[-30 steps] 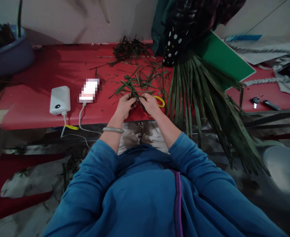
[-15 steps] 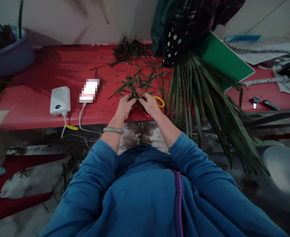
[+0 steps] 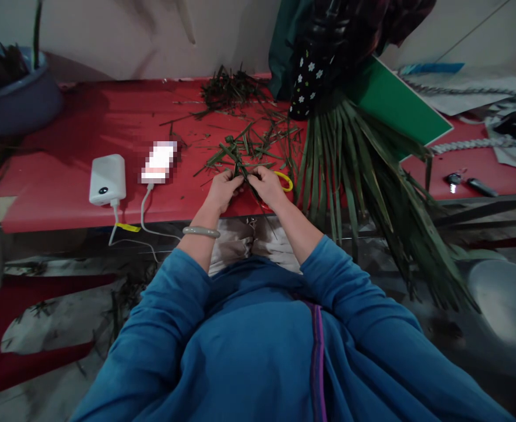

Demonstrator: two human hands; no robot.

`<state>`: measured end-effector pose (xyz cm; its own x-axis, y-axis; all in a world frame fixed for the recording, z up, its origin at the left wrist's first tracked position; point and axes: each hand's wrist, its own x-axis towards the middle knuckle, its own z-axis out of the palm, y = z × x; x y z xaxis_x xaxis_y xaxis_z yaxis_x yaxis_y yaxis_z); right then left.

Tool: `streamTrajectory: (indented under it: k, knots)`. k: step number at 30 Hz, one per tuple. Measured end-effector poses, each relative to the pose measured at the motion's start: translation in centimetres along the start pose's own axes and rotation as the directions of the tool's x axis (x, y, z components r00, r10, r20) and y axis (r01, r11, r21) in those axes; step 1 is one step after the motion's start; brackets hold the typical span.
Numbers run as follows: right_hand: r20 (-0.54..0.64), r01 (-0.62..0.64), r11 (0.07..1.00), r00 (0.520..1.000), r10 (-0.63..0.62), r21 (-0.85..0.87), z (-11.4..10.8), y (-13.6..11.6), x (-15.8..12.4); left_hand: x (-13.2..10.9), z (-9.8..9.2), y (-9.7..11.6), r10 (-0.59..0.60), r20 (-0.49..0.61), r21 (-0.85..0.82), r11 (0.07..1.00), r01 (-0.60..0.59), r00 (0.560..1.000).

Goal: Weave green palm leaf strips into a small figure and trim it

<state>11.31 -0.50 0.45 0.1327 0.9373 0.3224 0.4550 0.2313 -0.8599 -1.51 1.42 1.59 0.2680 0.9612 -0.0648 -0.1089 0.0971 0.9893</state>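
Observation:
Both my hands pinch narrow green palm leaf strips (image 3: pixel 240 166) just above the front of the red-covered table (image 3: pixel 165 202). My left hand (image 3: pixel 224 189), with a pale bangle (image 3: pixel 202 232) on its wrist, grips them from the left. On the other side my right hand (image 3: pixel 263 184) is closed on them, thumb and forefinger together. Strip ends stick out beyond my fingers, and a thin one hangs toward my lap. Partly hidden behind my right hand is a yellow ring-shaped handle (image 3: pixel 286 181). Cut leaf scraps (image 3: pixel 262 140) lie scattered just past my hands.
A large palm frond (image 3: pixel 363 164) hangs over the table edge on my right, by a green board (image 3: pixel 410 108). To the left are a white power bank (image 3: pixel 107 179), a cabled phone (image 3: pixel 159 162) and a bluish tub (image 3: pixel 18 105). A scrap heap (image 3: pixel 231 88) sits at the back.
My hands stay nearly in place with only slight finger movement. A thin strip end now shows below my right hand, hanging over the table's front edge.

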Motion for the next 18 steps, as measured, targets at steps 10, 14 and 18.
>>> streamTrajectory:
  k: [10, 14, 18]
  knots:
    - [0.016, 0.021, 0.999, 1.000, -0.021, 0.029, 0.19, 0.45, 0.09, -0.07, -0.15, 0.16, -0.002, 0.051, -0.049, 0.999, 0.005, 0.999]
    - [0.017, 0.028, 1.000, 0.999, -0.028, -0.004, 0.03, 0.16, 0.09, -0.26, -0.11, 0.49, -0.006, 0.093, -0.095, 0.995, 0.015, 0.996]
    - [0.024, 0.038, 0.999, 0.999, -0.037, -0.034, -0.08, -0.20, 0.00, -0.41, -0.14, 0.65, 0.003, 0.084, -0.114, 0.993, 0.007, 0.996]
